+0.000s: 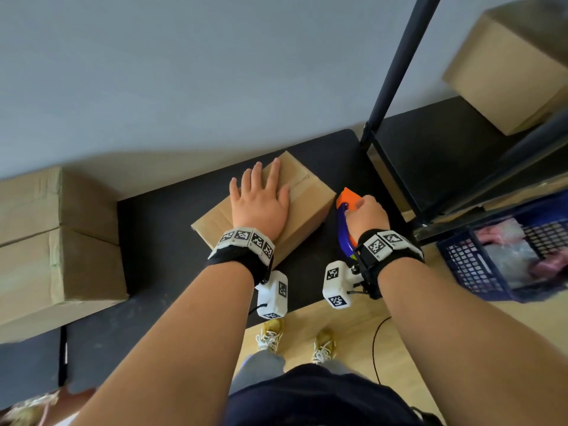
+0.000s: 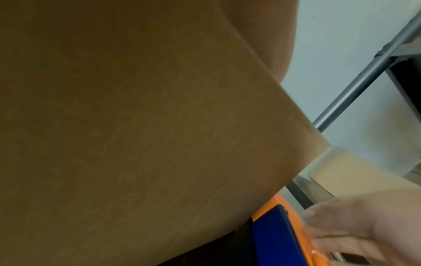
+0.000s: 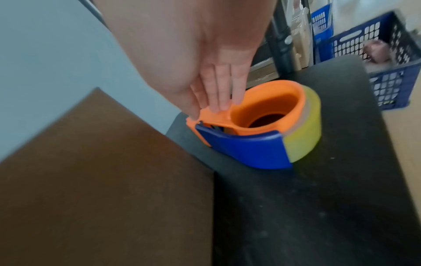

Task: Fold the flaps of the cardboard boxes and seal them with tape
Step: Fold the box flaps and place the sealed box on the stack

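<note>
Cardboard box, seemingly light and stiff, sits under the left hand, fingers spread flat; right hand fingers pinch the tape dispenser at its orange rim.

This looks like a packing or storage room. Brown cardboard boxes are stacked on a black table. A dark metal shelving rack holds another cardboard box. There is an orange-and-blue tape dispenser and a blue plastic lattice crate.
</note>
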Available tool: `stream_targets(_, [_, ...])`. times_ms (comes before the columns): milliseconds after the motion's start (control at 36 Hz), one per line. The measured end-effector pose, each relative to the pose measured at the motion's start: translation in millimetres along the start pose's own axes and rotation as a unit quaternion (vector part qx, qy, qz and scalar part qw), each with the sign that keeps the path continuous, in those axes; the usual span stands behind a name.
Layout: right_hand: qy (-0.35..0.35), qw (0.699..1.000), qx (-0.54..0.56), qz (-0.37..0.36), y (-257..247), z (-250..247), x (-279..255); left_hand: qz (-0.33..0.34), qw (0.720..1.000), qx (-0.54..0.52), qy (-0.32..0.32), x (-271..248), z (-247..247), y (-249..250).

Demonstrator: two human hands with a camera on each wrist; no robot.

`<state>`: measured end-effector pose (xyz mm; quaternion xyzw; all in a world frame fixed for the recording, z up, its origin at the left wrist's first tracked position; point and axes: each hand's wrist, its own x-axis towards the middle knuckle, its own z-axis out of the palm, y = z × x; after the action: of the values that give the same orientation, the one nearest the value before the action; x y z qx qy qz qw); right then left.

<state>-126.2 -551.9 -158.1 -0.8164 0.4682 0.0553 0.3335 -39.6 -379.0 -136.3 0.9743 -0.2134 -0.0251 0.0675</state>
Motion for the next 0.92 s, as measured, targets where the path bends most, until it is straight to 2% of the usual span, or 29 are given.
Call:
stream_targets(111, [0.041,0.999,-0.028,-0.021,12,11,0,0.003,1.000,0.000,0.009,0,4,-1])
stream_targets(194, [0.059,0.997,-0.044,0.014,16,16,-6,0.007,1.000,0.004,0.014,-1,5,-2])
stream_targets(278, [0.009,0.995,-0.089,0.042,23,20,-10,0.011,1.000,0.010,0.019,0,5,-2])
stream_targets(361, [-0.068,0.981,-0.180,0.028,31,28,-13,0.025,1.000,0.015,0.011,6,3,-7])
stream_targets(500, [-0.103,0.967,-0.231,0.014,31,26,-11,0.058,0.998,0.032,0.001,15,-1,-17])
stream_targets(583, [-0.120,0.974,-0.186,0.041,24,18,-6,0.062,0.997,0.034,-0.001,14,-1,-16])
stream_targets(694, [-0.075,0.990,-0.106,0.062,20,6,-7,0.050,0.999,0.012,-0.015,15,-6,-13])
stream_targets(805, [-0.088,0.991,0.049,0.082,17,-16,-3,-0.007,0.996,-0.073,-0.051,21,-19,0])
stream_targets(917, [-0.078,0.980,0.161,0.087,9,-46,-3,-0.043,0.983,-0.175,-0.047,29,-34,17])
